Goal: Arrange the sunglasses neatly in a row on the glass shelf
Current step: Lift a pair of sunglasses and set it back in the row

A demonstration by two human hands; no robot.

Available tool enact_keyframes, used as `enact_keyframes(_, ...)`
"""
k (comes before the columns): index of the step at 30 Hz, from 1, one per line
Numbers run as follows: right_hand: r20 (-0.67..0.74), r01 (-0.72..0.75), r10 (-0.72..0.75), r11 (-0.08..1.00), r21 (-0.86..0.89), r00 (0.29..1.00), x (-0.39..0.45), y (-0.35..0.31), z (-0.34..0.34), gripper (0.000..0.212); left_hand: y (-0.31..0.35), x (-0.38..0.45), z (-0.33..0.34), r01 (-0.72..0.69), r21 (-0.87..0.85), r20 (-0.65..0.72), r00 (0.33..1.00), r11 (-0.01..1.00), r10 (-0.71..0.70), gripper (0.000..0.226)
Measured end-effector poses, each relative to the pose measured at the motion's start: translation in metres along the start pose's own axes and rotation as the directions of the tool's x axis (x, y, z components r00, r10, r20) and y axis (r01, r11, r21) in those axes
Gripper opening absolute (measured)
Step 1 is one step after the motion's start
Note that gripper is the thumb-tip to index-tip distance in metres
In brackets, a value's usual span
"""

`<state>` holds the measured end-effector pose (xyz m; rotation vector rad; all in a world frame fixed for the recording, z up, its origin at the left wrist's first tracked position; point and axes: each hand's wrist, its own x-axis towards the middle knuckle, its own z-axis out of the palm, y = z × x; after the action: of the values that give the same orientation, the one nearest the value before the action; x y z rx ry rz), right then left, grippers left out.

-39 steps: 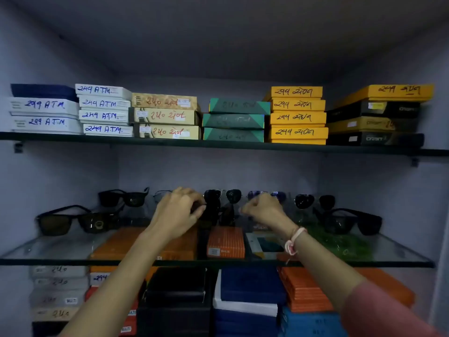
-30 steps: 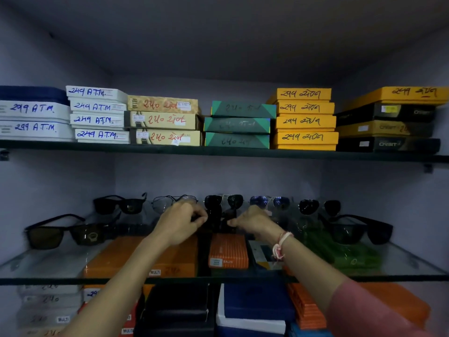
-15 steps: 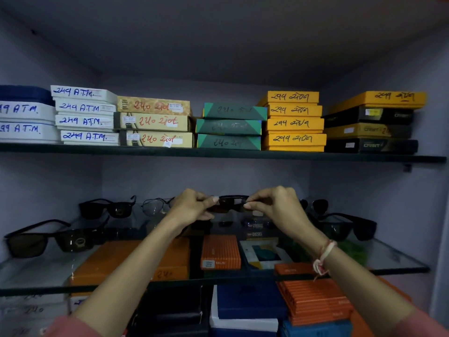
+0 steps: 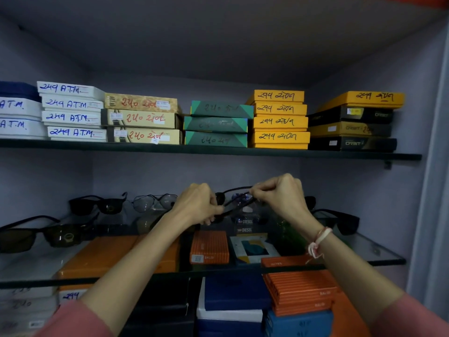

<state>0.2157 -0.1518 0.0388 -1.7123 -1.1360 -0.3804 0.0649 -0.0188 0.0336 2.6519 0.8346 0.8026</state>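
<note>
At centre frame I hold dark sunglasses above the glass shelf, left hand and right hand pinched on their ends. They look light, thin-armed, fragile; I'd grip the frame, not the lenses.

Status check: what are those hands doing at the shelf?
Both hands, left hand and right hand, gripping dark sunglasses above glass shelf. Nothing blocking.
</note>
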Motion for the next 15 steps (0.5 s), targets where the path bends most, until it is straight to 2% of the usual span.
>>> enact_keyframes(6, -0.051, -0.089, 0.091, 0.995, 0.042, 0.995, -0.003, 0.007, -0.007, 0.012, 0.017, 0.002, 0.007, -0.066, 0.203, -0.023, 0.997, 0.977, 0.072, 0.030)
enact_keyframes(8, -0.069, -0.160, 0.162, 0.987, 0.034, 0.984, 0.001, 0.016, -0.012, 0.015, 0.020, 0.007, 0.008, -0.062, 0.179, -0.063, 0.995, 0.982, 0.074, 0.029)
enact_keyframes(11, 0.026, -0.289, 0.289, 0.957, -0.016, 0.957, 0.006, 0.029, -0.018, 0.012, 0.026, 0.014, 0.010, -0.052, 0.129, -0.041, 0.998, 0.990, 0.057, 0.028)
enact_keyframes(13, 0.008, -0.307, 0.309, 0.947, -0.094, 0.951, 0.011, 0.035, -0.022, 0.012, 0.030, 0.020, 0.014, -0.020, 0.048, -0.030, 0.999, 0.999, 0.021, 0.029)
enact_keyframes(15, -0.028, -0.319, 0.320, 0.932, -0.173, 0.947, 0.019, 0.040, -0.027, 0.023, 0.032, 0.028, 0.015, 0.034, -0.054, -0.042, 0.998, 0.998, -0.036, 0.030)
